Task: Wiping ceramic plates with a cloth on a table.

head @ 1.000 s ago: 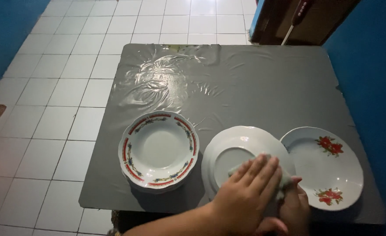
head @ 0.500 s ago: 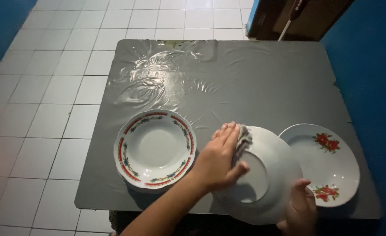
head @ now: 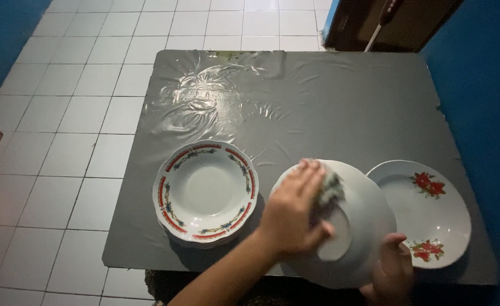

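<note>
My left hand (head: 292, 212) presses a small cloth (head: 330, 187) against the underside of a white plate (head: 363, 226), which is tilted up above the table's near edge. My right hand (head: 391, 275) grips that plate by its lower rim. To the left a stack of deep plates with red and blue rim patterns (head: 204, 190) rests on the grey table (head: 318, 107). To the right lies a white plate with red flowers (head: 431, 212).
The table is covered with shiny grey plastic sheet. A white tiled floor (head: 63, 113) lies to the left, blue walls (head: 482, 85) at the right. A dark wooden door frame with a handle stands at the back right.
The cloth hand went from the plate's near side up to its far rim, then slid slightly down and right. The plate tilted up off the table in my right hand.
</note>
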